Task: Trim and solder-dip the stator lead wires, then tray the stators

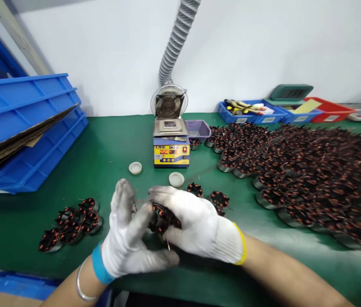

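Observation:
My right hand [196, 226], in a white glove with a yellow cuff, is closed around a motor stator [159, 218] with copper windings and a black frame. A dark wound part beside it lies partly under the fingers; I cannot tell if it is a second stator. A thin copper wire end hangs below. My left hand [131, 238], gloved in white with a blue cuff, has its fingers and thumb spread around the stator's left side. Its index fingertip is close to the stator; whether it touches is unclear. The glove fingertips are grey with dirt.
Several stators [71, 230] sit at left; a few more [219, 199] lie right of my hands. A large mass of stators [311, 179] covers the right. Behind stand a solder pot [171, 152], two small white dishes [135, 168], blue crates [30, 128] and tool bins [251, 117].

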A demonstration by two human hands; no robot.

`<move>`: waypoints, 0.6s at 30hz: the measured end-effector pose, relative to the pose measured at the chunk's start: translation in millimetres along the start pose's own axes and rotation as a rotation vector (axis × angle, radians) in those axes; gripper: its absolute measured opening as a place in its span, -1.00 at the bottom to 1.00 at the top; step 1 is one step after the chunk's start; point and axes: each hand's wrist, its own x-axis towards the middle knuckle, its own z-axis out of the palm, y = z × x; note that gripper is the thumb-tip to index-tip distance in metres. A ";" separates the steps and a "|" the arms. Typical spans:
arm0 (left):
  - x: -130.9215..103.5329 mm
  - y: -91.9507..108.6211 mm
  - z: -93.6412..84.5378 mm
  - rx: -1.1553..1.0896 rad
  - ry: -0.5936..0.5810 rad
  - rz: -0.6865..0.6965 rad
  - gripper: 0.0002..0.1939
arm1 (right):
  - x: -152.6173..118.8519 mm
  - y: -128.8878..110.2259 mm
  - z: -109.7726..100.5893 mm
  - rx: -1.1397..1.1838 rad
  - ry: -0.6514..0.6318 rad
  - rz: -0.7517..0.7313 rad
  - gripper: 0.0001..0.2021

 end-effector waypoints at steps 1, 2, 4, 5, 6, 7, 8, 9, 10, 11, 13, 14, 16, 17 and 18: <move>3.4 -5.7 -1.0 0.001 -0.043 0.037 -0.13 | 0.2 1.5 -3.8 -0.065 -0.006 -0.060 -0.49; 6.9 -10.4 -1.1 -0.030 -0.090 0.043 -0.30 | 0.4 2.8 -6.7 -0.110 0.001 -0.097 -0.50; 12.9 -15.2 -0.5 -0.097 -0.167 -0.033 -0.60 | 0.6 5.6 -11.2 -0.193 0.034 -0.116 -0.54; 15.2 -15.3 -0.7 -0.119 -0.189 -0.093 -0.67 | 0.9 7.2 -13.5 -0.240 0.039 -0.107 -0.56; 16.8 -14.3 -1.9 -0.148 -0.204 -0.162 -0.66 | 1.4 8.9 -16.2 -0.285 0.031 -0.096 -0.57; 17.9 -12.6 -4.2 -0.203 -0.221 -0.240 -0.60 | 2.1 10.5 -19.3 -0.325 0.014 -0.091 -0.58; 18.4 -10.8 -7.8 -0.297 -0.252 -0.326 -0.54 | 3.1 11.8 -22.8 -0.357 -0.004 -0.090 -0.59; 18.6 -9.4 -12.2 -0.436 -0.302 -0.418 -0.50 | 4.3 12.7 -26.3 -0.380 -0.016 -0.093 -0.60; 18.5 -8.7 -16.8 -0.599 -0.341 -0.515 -0.47 | 5.5 13.2 -29.5 -0.390 -0.020 -0.099 -0.61; 18.2 -8.8 -20.9 -0.750 -0.339 -0.608 -0.45 | 6.7 13.2 -32.2 -0.392 -0.010 -0.100 -0.62; 17.7 -10.3 -24.3 -0.898 -0.215 -0.757 -0.44 | 8.9 12.5 -34.9 -0.386 0.022 -0.094 -0.64; 17.5 -11.1 -22.9 -0.891 -0.146 -0.812 -0.48 | 9.6 12.1 -34.6 -0.377 0.036 -0.098 -0.65; 18.0 -10.8 -15.6 -0.830 -0.158 -0.900 -0.58 | 10.3 12.2 -31.7 -0.364 0.061 -0.134 -0.67; 18.7 -9.7 -11.5 -0.830 -0.268 -0.939 -0.61 | 10.2 12.8 -29.7 -0.373 0.070 -0.157 -0.69; 19.7 -8.2 -8.4 -0.856 -0.403 -0.977 -0.64 | 9.8 13.7 -28.0 -0.386 0.074 -0.181 -0.69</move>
